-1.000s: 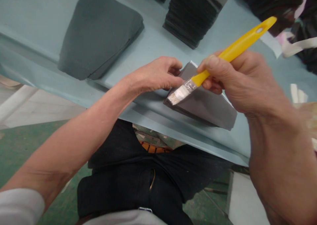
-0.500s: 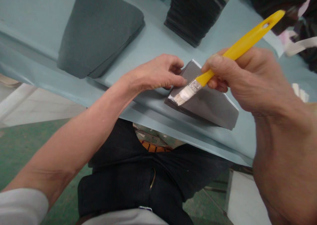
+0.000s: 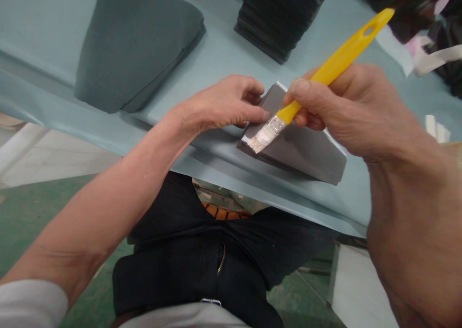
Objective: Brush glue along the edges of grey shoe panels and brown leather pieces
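Note:
A yellow-handled brush (image 3: 335, 63) is in my right hand (image 3: 346, 101), pinched between thumb and fingers near the ferrule. Its pale bristles rest on the left corner of a stack of grey pieces (image 3: 306, 150), where a white substance shows. White also lines part of the stack's far edge. My left hand (image 3: 231, 101) lies at the stack's left side, thumb on the top piece and fingers curled at the edge. The fingertips are partly hidden, so whether they grip the stack is unclear.
The stack is on a table with a light blue cover (image 3: 216, 44). Large dark grey sheets (image 3: 140, 44) lie at the left. A tall dark stack (image 3: 277, 19) stands behind. Black material and white strips (image 3: 438, 58) are at the far right.
The brush and my right hand have shifted slightly left, the bristles staying at the stack's left corner. The whole view has moved a little; my left hand keeps its place at the stack.

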Demonstrator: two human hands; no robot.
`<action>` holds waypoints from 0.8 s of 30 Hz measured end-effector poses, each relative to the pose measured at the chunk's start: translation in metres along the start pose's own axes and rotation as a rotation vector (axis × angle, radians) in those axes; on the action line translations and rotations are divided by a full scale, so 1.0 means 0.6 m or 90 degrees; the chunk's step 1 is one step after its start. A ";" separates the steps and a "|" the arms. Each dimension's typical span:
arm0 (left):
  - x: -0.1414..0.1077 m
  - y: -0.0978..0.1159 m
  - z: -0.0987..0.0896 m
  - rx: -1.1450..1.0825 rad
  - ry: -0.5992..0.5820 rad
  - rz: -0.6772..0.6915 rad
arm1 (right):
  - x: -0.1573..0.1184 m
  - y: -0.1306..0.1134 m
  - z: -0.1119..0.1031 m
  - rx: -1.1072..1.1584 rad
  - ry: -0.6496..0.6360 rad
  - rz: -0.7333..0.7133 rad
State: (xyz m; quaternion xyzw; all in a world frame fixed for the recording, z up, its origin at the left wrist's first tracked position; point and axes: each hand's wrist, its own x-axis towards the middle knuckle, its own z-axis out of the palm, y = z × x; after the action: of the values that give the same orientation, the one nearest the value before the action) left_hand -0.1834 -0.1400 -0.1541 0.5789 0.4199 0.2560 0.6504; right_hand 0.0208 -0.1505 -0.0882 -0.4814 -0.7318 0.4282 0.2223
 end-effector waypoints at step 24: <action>-0.004 0.000 -0.003 0.056 0.017 0.009 | -0.030 0.027 -0.048 -0.087 -0.027 0.030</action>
State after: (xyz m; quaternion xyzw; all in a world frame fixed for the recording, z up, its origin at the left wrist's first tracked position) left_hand -0.1858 -0.1409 -0.1535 0.6067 0.4355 0.2497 0.6164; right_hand 0.0583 -0.1520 -0.0852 -0.5037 -0.7523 0.3921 0.1631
